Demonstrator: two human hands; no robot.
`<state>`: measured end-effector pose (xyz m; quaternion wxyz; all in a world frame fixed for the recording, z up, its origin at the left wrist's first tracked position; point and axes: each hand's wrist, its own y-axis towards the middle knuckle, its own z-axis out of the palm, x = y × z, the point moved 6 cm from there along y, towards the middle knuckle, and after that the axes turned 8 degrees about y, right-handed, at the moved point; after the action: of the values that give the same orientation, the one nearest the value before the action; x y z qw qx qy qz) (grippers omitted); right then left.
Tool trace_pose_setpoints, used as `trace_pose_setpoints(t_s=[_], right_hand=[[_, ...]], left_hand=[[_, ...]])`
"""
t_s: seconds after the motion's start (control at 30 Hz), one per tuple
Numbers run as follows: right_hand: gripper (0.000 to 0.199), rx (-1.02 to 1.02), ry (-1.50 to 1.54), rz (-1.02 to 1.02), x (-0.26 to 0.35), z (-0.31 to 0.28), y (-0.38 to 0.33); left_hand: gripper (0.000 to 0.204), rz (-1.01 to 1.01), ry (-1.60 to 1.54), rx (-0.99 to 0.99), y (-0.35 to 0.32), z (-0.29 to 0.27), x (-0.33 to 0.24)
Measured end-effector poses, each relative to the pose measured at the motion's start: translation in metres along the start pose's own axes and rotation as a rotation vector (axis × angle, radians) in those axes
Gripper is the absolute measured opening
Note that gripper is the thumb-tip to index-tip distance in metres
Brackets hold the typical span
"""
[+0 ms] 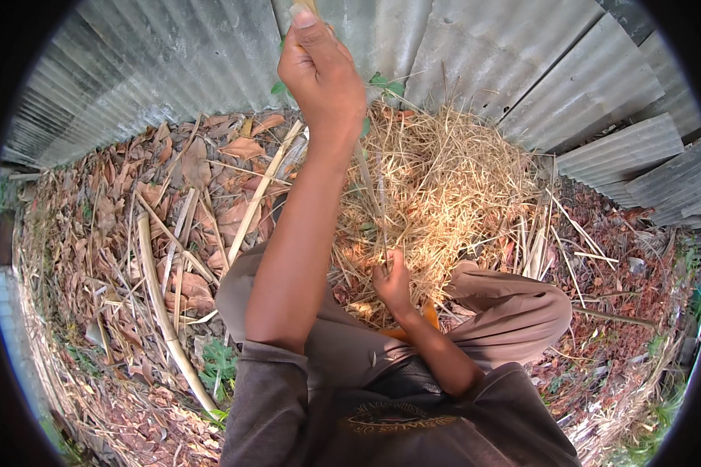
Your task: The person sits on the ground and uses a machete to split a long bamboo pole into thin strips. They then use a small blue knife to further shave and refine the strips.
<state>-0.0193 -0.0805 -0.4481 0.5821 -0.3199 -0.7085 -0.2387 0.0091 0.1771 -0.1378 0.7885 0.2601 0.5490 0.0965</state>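
Observation:
My left hand (323, 74) is raised high in front of the metal sheets, thumb pointing up. Its fingers are closed on a pale bamboo strip (310, 5), whose tip shows at the top edge. Lower down, my right hand (394, 284) is closed near my folded legs. From its fingers a long thin strip (370, 183) slants up behind my left wrist, seemingly the same piece. A narrow greyish line runs close beside it; I cannot tell whether it is a blade or another strip. An orange thing (431, 313) shows partly behind my right wrist.
A heap of dry straw-like shavings (459, 183) lies before me. Bamboo pieces (163, 303) rest on dry leaves (109, 226) at the left. Corrugated metal sheets (491, 54) form a wall at the far side. More sticks (611, 317) lie at the right.

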Motion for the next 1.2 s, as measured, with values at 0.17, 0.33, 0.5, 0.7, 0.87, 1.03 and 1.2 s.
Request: trace_pose_setpoints(t_s=[0.17, 0.33, 0.5, 0.7, 0.87, 1.03, 1.2], right_hand=[[0.009, 0.190, 0.073, 0.890, -0.118, -0.030, -0.036], [0.016, 0.154, 0.396, 0.789, 0.005, -0.046, -0.012], [0.034, 0.402, -0.261, 0.530, 0.077, -0.075, -0.010], [0.039, 0.584, -0.752, 0.341, 0.065, -0.105, -0.042], [0.040, 0.326, -0.749, 0.419, 0.096, -0.165, -0.038], [0.041, -0.134, -0.447, 0.091, 0.204, -0.186, 0.013], [0.034, -0.304, 0.574, -0.524, 0.199, -0.108, 0.049]], left_hand=[[0.054, -0.109, -0.165, -0.013, 0.012, -0.008, -0.025], [0.058, -0.205, -0.244, 0.028, 0.017, -0.018, -0.020], [0.059, -0.189, -0.314, 0.121, 0.017, -0.024, -0.021], [0.062, -0.222, -0.269, 0.158, 0.009, -0.020, 0.015], [0.062, -0.229, -0.277, 0.161, 0.005, -0.016, 0.017], [0.062, -0.223, -0.245, 0.128, 0.005, -0.017, 0.019], [0.062, -0.249, -0.257, 0.101, 0.005, -0.009, 0.021]])
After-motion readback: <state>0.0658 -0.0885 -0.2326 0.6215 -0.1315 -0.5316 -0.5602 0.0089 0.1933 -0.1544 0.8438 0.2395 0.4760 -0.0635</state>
